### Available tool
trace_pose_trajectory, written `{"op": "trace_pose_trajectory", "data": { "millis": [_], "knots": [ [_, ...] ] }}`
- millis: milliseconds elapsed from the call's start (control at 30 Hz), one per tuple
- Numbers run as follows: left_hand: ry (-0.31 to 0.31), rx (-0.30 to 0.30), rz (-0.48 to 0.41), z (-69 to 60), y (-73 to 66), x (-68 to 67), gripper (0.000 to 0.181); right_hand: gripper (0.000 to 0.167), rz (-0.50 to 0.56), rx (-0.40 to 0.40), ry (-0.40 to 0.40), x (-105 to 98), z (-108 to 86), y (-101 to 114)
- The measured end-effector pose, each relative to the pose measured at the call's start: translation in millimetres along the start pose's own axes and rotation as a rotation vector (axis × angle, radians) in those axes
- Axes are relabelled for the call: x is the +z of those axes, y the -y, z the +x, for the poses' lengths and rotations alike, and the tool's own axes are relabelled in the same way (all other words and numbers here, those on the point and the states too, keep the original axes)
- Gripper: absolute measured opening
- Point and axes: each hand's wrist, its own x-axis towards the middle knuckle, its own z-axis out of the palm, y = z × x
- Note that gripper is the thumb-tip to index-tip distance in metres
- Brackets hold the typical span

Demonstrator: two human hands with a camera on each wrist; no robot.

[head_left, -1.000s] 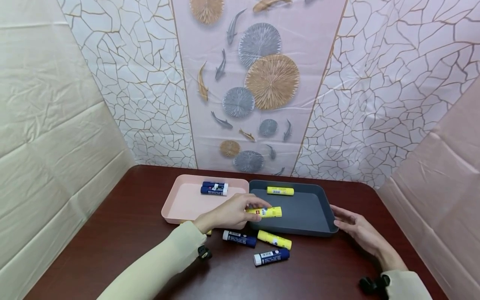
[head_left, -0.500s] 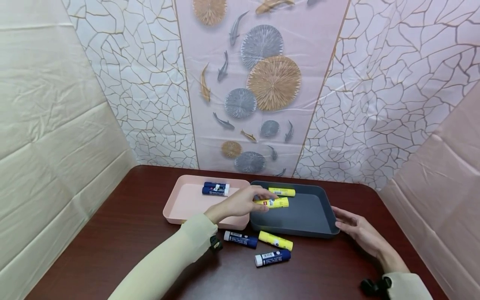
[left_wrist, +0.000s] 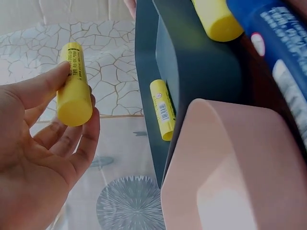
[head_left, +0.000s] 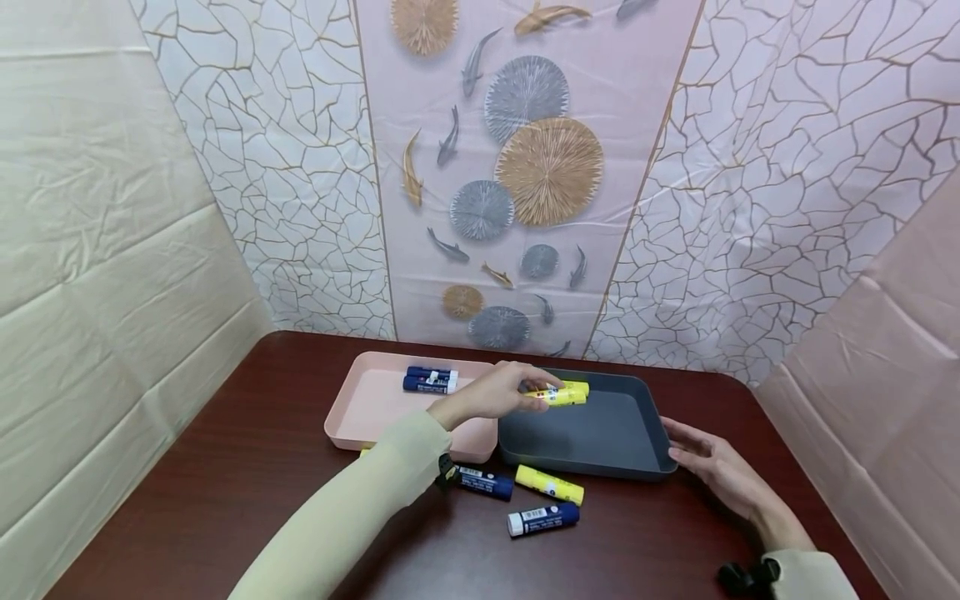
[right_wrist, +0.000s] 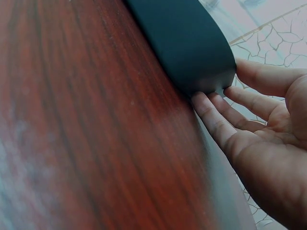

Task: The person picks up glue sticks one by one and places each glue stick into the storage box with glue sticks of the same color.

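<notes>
In the head view my left hand [head_left: 497,392] pinches a yellow glue stick [head_left: 564,397] between thumb and fingers, above the dark grey tray [head_left: 600,446]. The left wrist view shows this held glue stick [left_wrist: 74,103] raised clear of the tray. Another yellow glue stick [left_wrist: 163,110] lies in the grey tray, partly covered by the held one in the head view. My right hand [head_left: 723,471] touches the grey tray's right end. In the right wrist view its extended fingers [right_wrist: 216,120] rest against the tray's lower corner.
To the left stands a pink tray [head_left: 352,417] with two blue glue sticks [head_left: 430,383]. In front of the trays lie a yellow glue stick [head_left: 550,484], a blue one [head_left: 543,519] and another blue one [head_left: 483,482]. My left sleeve mostly hides one more yellow stick [head_left: 365,452].
My left hand has carried the yellow glue stick away from me and to the right, over the grey tray's back part. The right hand stays at the tray's end.
</notes>
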Motion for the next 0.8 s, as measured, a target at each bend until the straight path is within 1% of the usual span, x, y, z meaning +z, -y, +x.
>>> {"op": "trace_pose_trajectory", "data": {
  "millis": [100, 367, 600, 800],
  "knots": [
    [0.01, -0.005, -0.02, 7.1, 0.9, 0.2, 0.041, 0.066, -0.001, -0.002, 0.0, 0, 0.2, 1],
    [0.019, 0.004, -0.003, 23.4, -0.5, 3.3, 0.038, 0.068, -0.001, 0.004, -0.007, 1, -0.6, 2],
    [0.017, -0.028, 0.023, 38.5, 2.0, 3.6, 0.037, 0.068, 0.008, 0.015, -0.008, 1, -0.3, 2],
    [0.03, -0.054, 0.032, 52.3, 3.2, 4.3, 0.037, 0.068, 0.014, 0.01, 0.001, 1, -1.1, 2]
  ]
}}
